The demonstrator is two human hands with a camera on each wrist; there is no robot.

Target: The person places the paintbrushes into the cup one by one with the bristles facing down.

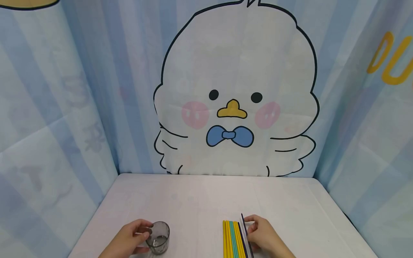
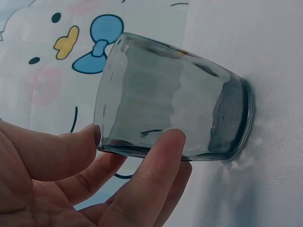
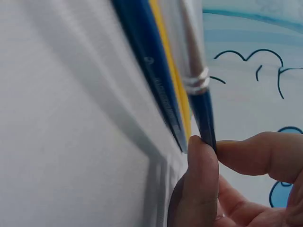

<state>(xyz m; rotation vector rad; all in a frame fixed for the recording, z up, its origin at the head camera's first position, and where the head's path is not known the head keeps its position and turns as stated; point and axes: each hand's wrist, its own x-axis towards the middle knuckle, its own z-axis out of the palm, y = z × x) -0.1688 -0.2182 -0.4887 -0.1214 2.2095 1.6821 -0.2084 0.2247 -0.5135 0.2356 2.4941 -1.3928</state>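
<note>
On the left side of the table, my left hand [image 1: 130, 238] holds a grey-tinted glass tumbler [image 1: 159, 238]. In the left wrist view, my thumb is at the rim and my other fingers lie along the tumbler's side; its base is close over the cloth. My right hand [image 1: 262, 233] pinches a thin paintbrush [image 3: 205, 113] between thumb and forefinger. It has a dark blue handle and a silver ferrule; its bristles are hidden. Just left of this hand lies a row of several yellow, teal and dark blue sticks [image 1: 231, 238], side by side.
A white cloth covers the table [image 1: 193, 200]. Behind it hangs a curtain [image 1: 238, 57] printed with a large white duck wearing a blue bow tie. Blue-striped curtains also close in the left and right sides. The lower ends of the sticks run out of the head view.
</note>
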